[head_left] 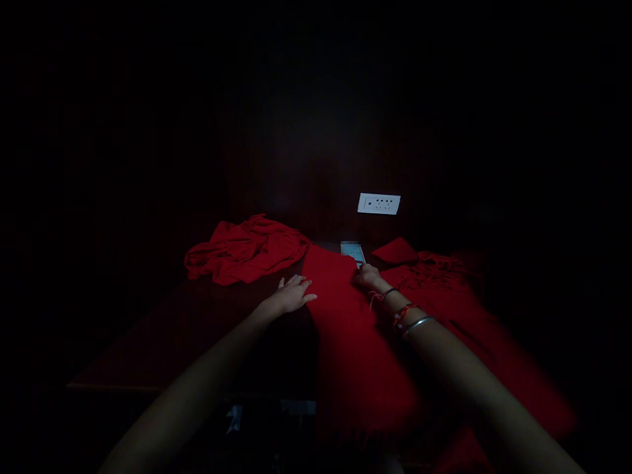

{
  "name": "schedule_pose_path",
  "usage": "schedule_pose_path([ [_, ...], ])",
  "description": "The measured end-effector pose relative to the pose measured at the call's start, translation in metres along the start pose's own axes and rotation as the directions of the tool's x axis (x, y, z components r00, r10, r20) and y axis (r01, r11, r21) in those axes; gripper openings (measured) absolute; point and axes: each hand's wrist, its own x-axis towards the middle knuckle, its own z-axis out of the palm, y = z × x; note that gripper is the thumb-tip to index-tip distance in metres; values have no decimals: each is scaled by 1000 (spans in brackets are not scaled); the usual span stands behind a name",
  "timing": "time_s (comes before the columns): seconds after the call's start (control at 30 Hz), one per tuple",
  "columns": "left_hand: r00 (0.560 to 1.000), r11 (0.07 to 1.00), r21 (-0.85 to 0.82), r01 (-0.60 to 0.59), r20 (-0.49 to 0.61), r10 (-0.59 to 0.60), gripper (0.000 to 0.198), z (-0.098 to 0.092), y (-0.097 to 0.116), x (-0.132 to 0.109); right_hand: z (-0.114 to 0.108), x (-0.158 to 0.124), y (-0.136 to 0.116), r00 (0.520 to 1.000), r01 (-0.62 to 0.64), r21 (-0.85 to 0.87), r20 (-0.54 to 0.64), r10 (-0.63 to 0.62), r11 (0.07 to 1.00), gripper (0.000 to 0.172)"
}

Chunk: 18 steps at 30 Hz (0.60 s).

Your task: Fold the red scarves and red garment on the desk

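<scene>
A long red cloth runs from the back of the dark table down over its front edge, with a fringe at the lower end. Spread fingers of my left hand touch its left edge. At its upper right edge, my right hand is closed, the fingers pinching the cloth's edge. A crumpled heap of red cloth lies at the back left. More red fringed cloth lies to the right, partly under my right forearm.
The dark table extends to the left, with its front edge faintly visible. A small light-blue card or screen lies at the back, near my right hand. A white socket plate is on the back wall. Surroundings are very dark.
</scene>
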Motion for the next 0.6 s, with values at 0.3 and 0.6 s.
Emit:
schedule_pose_path([
  [0.3, 997, 998, -14, 69, 40, -69, 62, 8, 4, 0, -12, 2, -1, 988, -102, -12, 119, 103, 995, 34],
  [0.6, 995, 996, -2, 91, 31, -91, 60, 9, 8, 0, -12, 3, -12, 997, 11, -43, 78, -8, 999, 29],
])
